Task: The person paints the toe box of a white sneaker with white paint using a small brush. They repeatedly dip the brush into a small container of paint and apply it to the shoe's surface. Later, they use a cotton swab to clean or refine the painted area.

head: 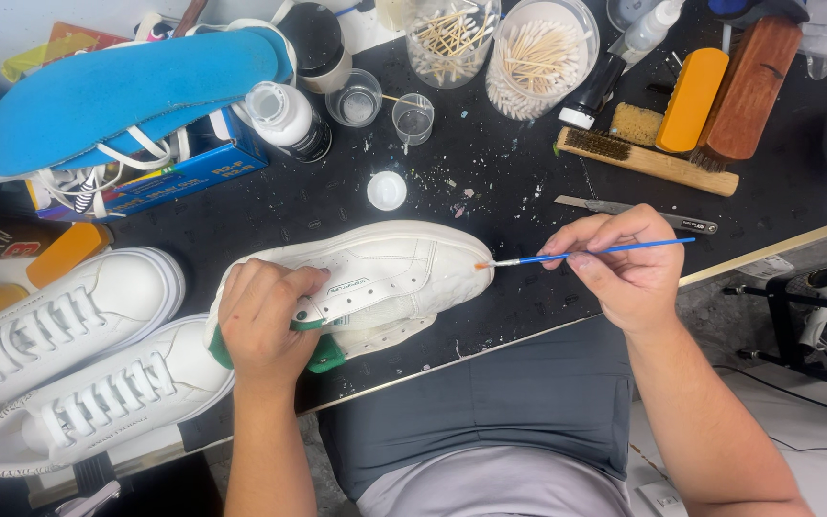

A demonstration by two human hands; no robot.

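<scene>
On the black worktop [528,287] the white shoe [385,278] lies on its side, heel gripped by the left hand [265,321]. The right hand [624,268] pinches a thin brush [576,255], tip at the toe. Best to keep the shoe pinned and the strokes short and light.

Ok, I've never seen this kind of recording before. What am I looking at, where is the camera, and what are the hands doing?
One picture, from a camera worn on a person's head, looking down at their lap and a black worktable. No machine: two bare hands. The left hand grips a white sneaker at its green heel. The right hand holds a thin blue brush, tip at the toe. Two more white shoes lie at the left. Behind are brushes, jars of swabs, bottles and a blue insole.
</scene>
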